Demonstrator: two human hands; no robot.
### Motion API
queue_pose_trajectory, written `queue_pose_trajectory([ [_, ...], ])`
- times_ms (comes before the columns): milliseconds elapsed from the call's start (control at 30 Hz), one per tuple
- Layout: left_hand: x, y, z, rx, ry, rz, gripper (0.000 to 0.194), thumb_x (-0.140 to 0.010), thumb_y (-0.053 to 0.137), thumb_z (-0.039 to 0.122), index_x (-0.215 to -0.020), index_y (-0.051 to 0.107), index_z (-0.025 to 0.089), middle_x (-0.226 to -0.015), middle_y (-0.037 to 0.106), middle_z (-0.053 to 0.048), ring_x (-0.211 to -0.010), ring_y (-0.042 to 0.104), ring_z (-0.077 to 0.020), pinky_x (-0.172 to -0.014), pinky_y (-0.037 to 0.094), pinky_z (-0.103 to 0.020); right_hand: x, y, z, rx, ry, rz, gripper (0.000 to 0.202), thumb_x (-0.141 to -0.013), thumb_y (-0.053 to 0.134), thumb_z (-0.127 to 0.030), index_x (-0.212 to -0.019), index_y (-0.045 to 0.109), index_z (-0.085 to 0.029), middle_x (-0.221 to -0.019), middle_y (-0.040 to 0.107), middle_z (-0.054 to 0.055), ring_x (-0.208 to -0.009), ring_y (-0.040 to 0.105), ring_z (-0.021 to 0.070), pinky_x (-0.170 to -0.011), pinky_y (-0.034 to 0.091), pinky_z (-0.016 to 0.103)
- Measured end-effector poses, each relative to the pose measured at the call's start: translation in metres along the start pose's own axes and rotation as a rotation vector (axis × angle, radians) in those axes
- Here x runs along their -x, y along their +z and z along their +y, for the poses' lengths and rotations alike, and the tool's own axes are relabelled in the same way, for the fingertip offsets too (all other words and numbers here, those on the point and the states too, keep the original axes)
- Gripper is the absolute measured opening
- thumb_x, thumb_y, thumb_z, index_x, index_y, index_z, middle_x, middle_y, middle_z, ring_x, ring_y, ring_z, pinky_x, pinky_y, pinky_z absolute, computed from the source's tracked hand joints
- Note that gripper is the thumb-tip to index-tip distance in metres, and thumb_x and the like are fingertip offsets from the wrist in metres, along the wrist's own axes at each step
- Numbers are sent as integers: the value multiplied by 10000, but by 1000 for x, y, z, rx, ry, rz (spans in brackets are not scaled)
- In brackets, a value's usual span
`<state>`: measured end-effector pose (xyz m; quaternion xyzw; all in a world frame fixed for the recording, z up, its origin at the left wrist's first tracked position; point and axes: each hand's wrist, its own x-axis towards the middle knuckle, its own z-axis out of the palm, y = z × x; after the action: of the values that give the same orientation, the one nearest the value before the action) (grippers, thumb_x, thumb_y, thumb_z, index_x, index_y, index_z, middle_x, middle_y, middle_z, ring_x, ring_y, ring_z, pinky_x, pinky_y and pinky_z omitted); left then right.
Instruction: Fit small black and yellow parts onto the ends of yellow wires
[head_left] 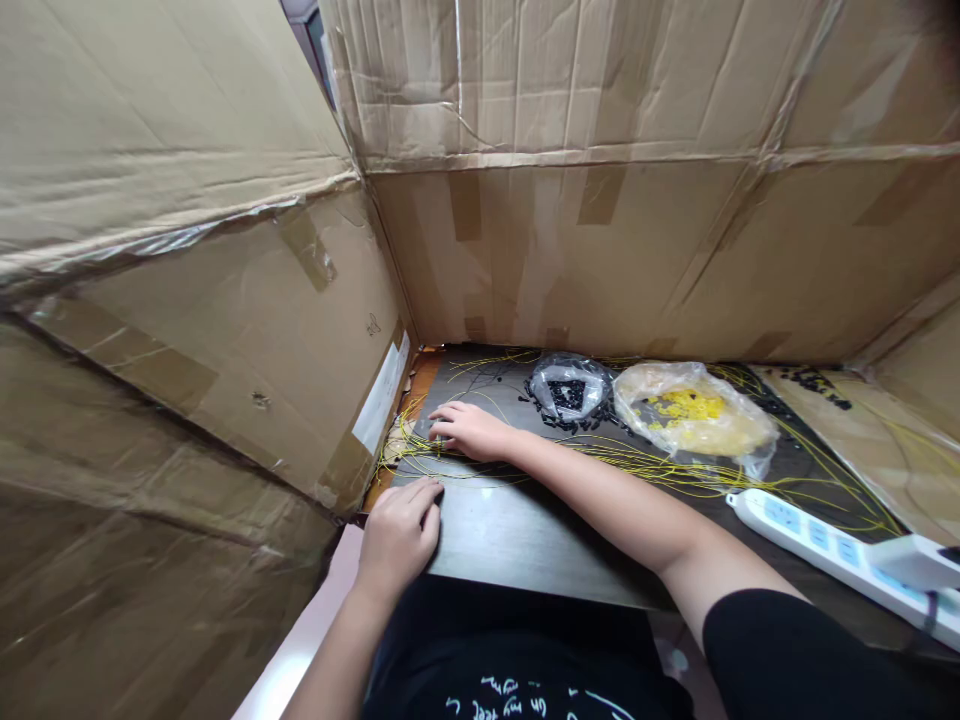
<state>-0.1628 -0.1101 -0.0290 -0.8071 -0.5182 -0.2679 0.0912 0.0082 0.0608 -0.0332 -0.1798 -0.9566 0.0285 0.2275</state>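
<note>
My right hand [471, 430] reaches to the left end of the table, over a loose bundle of thin yellow wires [622, 455]. Its fingers are bent and apart, with the fingertips by the wire ends; I see nothing clearly held. Closer to me, my left hand [399, 525] rests at the table's left edge, palm down, its fingers stretched out and the thumb apart. Wire ends [405, 440] fan out and curl past the table edge between the hands and the cardboard. What lies under the left palm is hidden.
Behind the wires sit a clear bag of small black parts [568, 392] and a larger bag of yellow parts [686, 408]. Loose black pieces [814, 385] lie at the far right. A white power strip [825, 545] is at right. Cardboard walls [600, 260] enclose the table [510, 540].
</note>
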Motion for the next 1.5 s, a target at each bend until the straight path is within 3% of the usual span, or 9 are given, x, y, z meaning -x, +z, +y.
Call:
queue_pose_trajectory([
  [233,3,2,-2,2,4,20,283,-873,494,128,-1049,709,181,-1083,744,-57,-1022,690,-237,-906,498,-393,-1,5,1,-17,-16,30,114,-920,585,-262,-895,679,-203,-1266,589,78,-1180,488,227,-965,436,367],
  [533,0,-3,5,30,-53,43,280,-879,493,150,-1062,702,180,-1062,741,-72,-972,688,-239,-910,476,-387,3,-20,-10,-129,49,211,126,-941,558,-255,-903,669,-208,-1174,627,72,-1032,544,192,-918,431,335],
  [633,-2,-6,8,101,-209,118,250,-899,505,215,-1052,698,171,-1007,732,-85,-904,677,-228,-883,480,-374,3,-25,-14,-115,1,205,159,-959,520,-236,-887,660,-209,-1087,659,60,-983,547,187,-893,425,327],
  [700,-6,-7,8,228,-393,177,248,-903,530,296,-1025,705,168,-953,722,-84,-821,667,-202,-813,504,-340,3,-27,-17,-141,12,222,162,-966,508,-232,-894,650,-201,-1026,670,62,-949,550,182,-880,424,319],
  [833,-22,-3,6,704,-823,163,435,-839,602,496,-1091,692,154,-852,689,-65,-539,580,-128,-497,464,-256,6,-29,-23,-223,90,290,120,-960,535,-247,-913,631,-194,-947,680,57,-900,556,177,-859,424,308],
  [933,-38,0,8,1032,-962,144,591,-768,653,585,-1150,657,134,-874,657,-63,-437,496,-80,-346,331,-207,7,-31,-26,-249,111,324,92,-949,554,-238,-906,626,-198,-913,684,41,-876,551,175,-845,419,300],
  [1100,-57,3,10,1235,-968,239,585,-722,720,569,-1096,673,123,-785,590,-14,-432,478,-55,-345,336,-178,9,-30,-30,-233,107,299,103,-955,545,-247,-917,625,-195,-907,687,36,-865,544,171,-829,405,292],
  [1300,-58,17,3,1165,-896,280,464,-718,746,508,-963,707,116,-778,627,-29,-461,488,-54,-374,356,-168,11,-22,-32,-164,156,227,157,-967,533,-305,-945,643,-196,-918,693,39,-854,548,167,-805,375,292],
  [1500,-55,23,-1,1109,-884,309,437,-735,716,525,-931,707,135,-795,652,-30,-489,507,-64,-392,375,-175,7,-13,-33,-124,303,131,86,-920,584,-244,-899,650,-195,-897,697,41,-817,564,161,-775,374,285],
])
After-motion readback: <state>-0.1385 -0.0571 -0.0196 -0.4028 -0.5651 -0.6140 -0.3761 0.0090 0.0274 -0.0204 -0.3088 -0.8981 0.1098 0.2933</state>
